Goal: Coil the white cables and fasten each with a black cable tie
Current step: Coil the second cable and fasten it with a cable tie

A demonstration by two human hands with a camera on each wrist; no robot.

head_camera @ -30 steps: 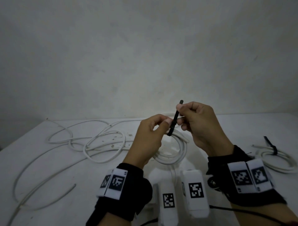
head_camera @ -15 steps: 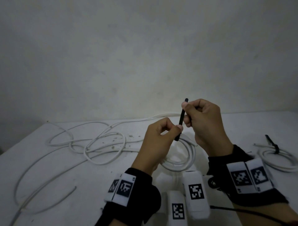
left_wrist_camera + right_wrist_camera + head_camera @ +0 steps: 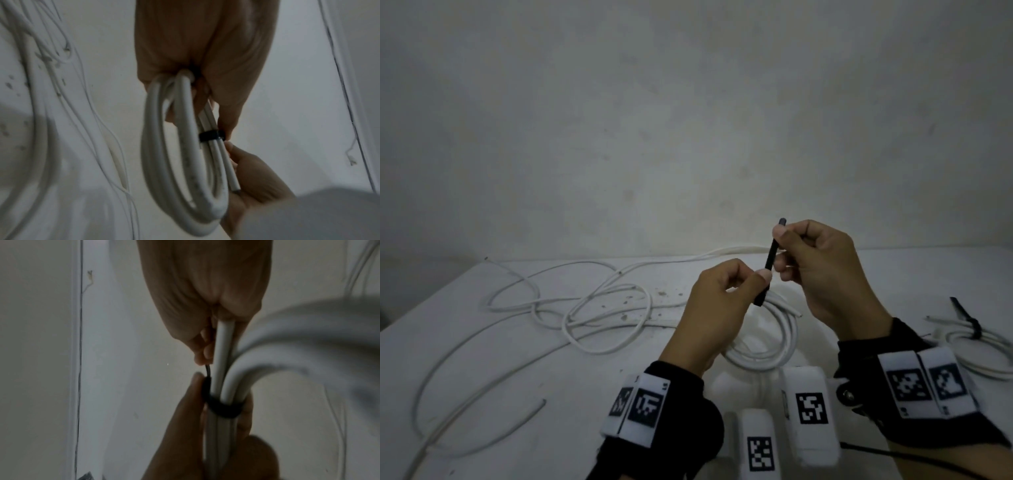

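A small coil of white cable (image 3: 774, 346) hangs from my left hand (image 3: 751, 277), which grips its bundled strands above the table. A black cable tie (image 3: 770, 263) is looped round those strands, seen as a band (image 3: 211, 136) in the left wrist view and a band (image 3: 224, 407) in the right wrist view. My right hand (image 3: 782, 250) pinches the tie's free tail, which stands nearly upright. My left thumb presses at the tie's loop. The buckle is hidden by fingers.
Loose white cables (image 3: 585, 308) sprawl in loops over the left half of the white table (image 3: 482, 359). A coil (image 3: 976, 339) bound with a black tie lies at the right edge. A grey wall rises behind the table.
Both hands and the coil have drifted a little to the right. The right hand still pinches the upright tie tail; the grips look unchanged.
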